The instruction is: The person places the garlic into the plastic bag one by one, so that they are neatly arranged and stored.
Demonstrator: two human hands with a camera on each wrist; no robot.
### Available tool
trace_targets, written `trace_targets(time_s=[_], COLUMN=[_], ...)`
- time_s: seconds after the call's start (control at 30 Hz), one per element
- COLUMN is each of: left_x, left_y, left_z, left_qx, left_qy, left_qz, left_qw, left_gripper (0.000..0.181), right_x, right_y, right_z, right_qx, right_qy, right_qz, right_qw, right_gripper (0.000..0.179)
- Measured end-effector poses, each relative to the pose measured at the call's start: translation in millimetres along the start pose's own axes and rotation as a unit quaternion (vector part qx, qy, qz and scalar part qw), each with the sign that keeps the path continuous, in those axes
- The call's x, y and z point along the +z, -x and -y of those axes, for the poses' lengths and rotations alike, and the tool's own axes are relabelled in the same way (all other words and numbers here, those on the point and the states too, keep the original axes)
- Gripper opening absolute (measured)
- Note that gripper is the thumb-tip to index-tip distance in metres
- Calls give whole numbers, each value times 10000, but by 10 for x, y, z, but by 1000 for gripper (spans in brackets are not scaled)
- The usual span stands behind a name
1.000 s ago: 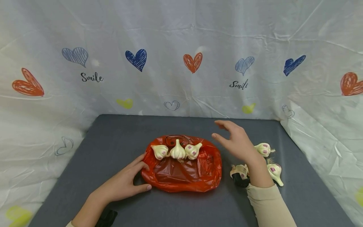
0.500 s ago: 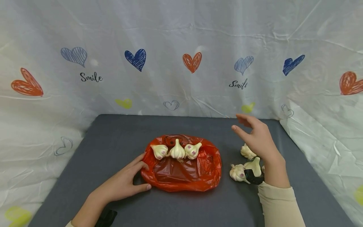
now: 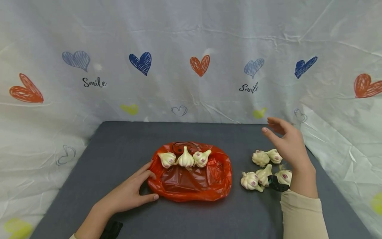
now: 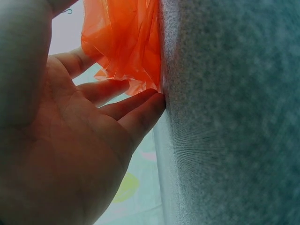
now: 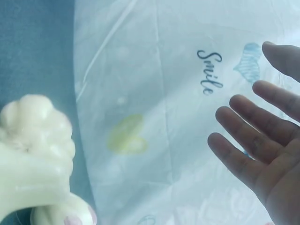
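A red plastic bag (image 3: 191, 196) lies spread on the table, its rim rolled into an oval. Inside, toward the far side, sit three garlic bulbs (image 3: 186, 158) in a row. My left hand (image 3: 128, 192) rests at the bag's left edge, fingers touching the plastic and thumb apart from them; the left wrist view shows the fingertips against the red film (image 4: 126, 42). Above the right side of the table hovers my right hand (image 3: 290, 144), holding nothing, its fingers loosely extended. Several more garlic bulbs (image 3: 250, 181) lie beneath and left of it, one partly hidden by the wrist strap.
The dark grey table (image 3: 134, 136) ends at a white curtain (image 3: 167, 30) printed with hearts and "Smile". Black straps (image 3: 278, 184) sit on both wrists. Grey table surface shows between the bag and the loose bulbs.
My right hand has moved right, away from the bag and over the loose garlic bulbs, uncovering more of them. The left hand has stayed at the bag's edge.
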State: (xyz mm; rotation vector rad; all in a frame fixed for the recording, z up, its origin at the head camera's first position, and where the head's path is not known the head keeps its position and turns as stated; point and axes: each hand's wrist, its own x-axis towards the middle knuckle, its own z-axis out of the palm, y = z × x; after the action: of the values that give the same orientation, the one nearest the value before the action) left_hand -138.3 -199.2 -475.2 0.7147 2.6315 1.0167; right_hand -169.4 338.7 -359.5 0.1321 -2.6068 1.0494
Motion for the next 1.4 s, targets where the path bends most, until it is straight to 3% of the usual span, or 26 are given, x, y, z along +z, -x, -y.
trace_targets(time_s=[0.57,0.8,1.2,1.4], left_x=[22,28,21,15], left_y=[0,-4,5,5], left_z=[23,30,26,7], left_qx=[6,-31,-36,-31], left_qy=[7,19,-14,17], left_qz=[-44,-23,-44,-39], left_qw=[10000,10000,10000,10000], left_gripper=[43,43,43,42], right_x=[-123,-146,-90,-56], right_y=[8,29,20,2], right_z=[-400,-560,-901,-967], right_qx=[402,739,1234,1394], right_qy=[4,107,230,374], right_qz=[190,386,1152,1432], right_qw=[9990,9965,9854,9791], right_gripper=[68,73,84,87])
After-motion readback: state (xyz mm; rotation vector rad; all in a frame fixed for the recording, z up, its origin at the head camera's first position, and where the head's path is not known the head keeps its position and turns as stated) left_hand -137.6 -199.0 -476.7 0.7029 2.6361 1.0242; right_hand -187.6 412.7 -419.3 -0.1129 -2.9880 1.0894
